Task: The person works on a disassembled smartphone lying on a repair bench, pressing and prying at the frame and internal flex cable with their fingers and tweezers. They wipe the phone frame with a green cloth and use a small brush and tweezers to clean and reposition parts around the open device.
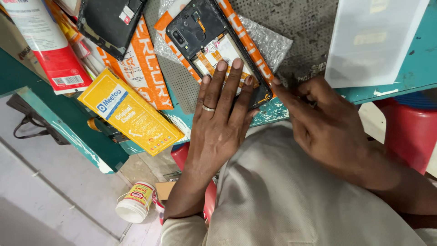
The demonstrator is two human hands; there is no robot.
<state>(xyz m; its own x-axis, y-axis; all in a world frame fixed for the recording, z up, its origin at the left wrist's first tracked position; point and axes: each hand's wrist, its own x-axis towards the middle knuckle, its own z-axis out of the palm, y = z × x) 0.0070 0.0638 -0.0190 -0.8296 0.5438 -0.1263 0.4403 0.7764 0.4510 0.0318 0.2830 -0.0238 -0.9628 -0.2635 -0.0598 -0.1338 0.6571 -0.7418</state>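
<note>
On teal worktable [412,64], black smartphone w/ back cover removed [214,43] is pinned flat by left hand [218,114], fingers spread open. Right hand [325,120], index extended, is pressed at lower-right corner. Judged light, rigid, fragile inside; best gripped by frame edges.

Left hand [217,119]: thin silver-coloured ring [208,108] on one finger, nails short, plain. Right hand [325,122]: no ring visible. Forearms bare up to rolled cuffs. Beige/light-tan shirt [291,196], smooth fabric w/ soft folds; left sleeve cuff [182,230] at bottom edge of view.
</note>
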